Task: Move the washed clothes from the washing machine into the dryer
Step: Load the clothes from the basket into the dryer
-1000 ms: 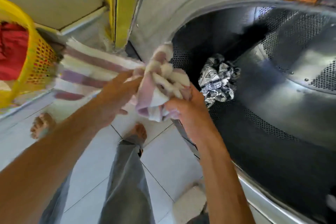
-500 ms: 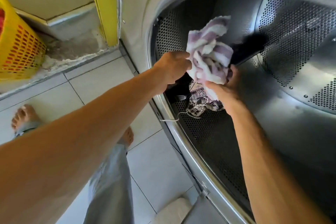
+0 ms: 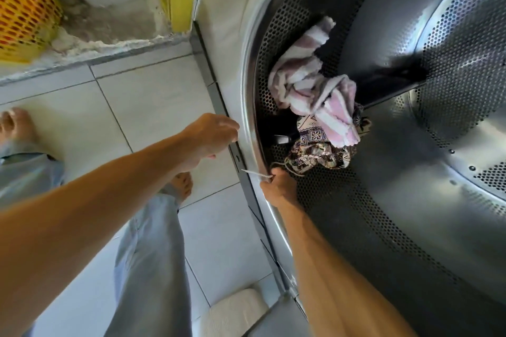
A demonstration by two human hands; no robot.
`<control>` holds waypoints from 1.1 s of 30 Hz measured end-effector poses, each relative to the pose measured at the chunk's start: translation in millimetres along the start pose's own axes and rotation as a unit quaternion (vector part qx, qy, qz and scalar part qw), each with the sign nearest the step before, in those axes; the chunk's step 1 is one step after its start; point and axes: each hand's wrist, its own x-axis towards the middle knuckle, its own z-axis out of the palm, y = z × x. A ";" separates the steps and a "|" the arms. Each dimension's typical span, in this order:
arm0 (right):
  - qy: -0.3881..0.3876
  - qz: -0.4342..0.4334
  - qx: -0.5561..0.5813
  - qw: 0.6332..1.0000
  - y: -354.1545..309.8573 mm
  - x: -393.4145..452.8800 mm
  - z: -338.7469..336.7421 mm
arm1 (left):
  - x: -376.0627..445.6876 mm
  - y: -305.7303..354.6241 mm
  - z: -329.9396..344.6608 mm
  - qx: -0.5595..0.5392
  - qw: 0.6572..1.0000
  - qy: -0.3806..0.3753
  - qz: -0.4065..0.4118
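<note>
Drum: the dryer drum (image 3: 410, 200) is open, perforated steel, with two pieces lying at its front left.
Striped towel: pink-and-white towel (image 3: 315, 87) rests bunched against the drum wall, free of both hands.
Patterned cloth: patterned cloth (image 3: 320, 153) lies under and in front of the towel, touching it; a thin cord (image 3: 256, 173) from it trails out over the door rim (image 3: 247, 107).
Left grip: left hand (image 3: 210, 137) hangs just outside the rim, fingers loosely curled, nothing in them.
Right grip: right hand (image 3: 279, 189) sits at the rim's lower edge, fingers pinched on the cord where it crosses the lip.
Basket: yellow basket (image 3: 24, 5) stands well apart at upper left; contents not visible.
Step in hand (judgement): tucking the stray cord inside so the load is wholly in the drum.
Doing it well: lift the cord clear of the lip, drop it onto the cloth, check nothing bridges the rim before fetching the next piece.
Risk: a cord left across could snag in the door.
</note>
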 end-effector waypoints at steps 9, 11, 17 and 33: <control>0.149 0.142 0.176 0.963 26.5 10.0 -24.2 | 1.4 -7.2 -5.8 0.007 1.000 -0.011 0.006; 0.155 0.204 0.236 0.938 37.0 8.5 -28.0 | -1.5 -8.0 -10.1 0.014 1.000 -0.016 0.005; 0.155 0.045 0.217 0.963 -42.5 -39.8 -29.4 | -11.9 -7.9 -35.8 0.015 1.000 0.003 0.015; 0.076 -0.435 0.173 0.880 -400.6 -141.0 9.2 | -58.1 -36.6 -318.5 -0.123 0.968 0.214 0.048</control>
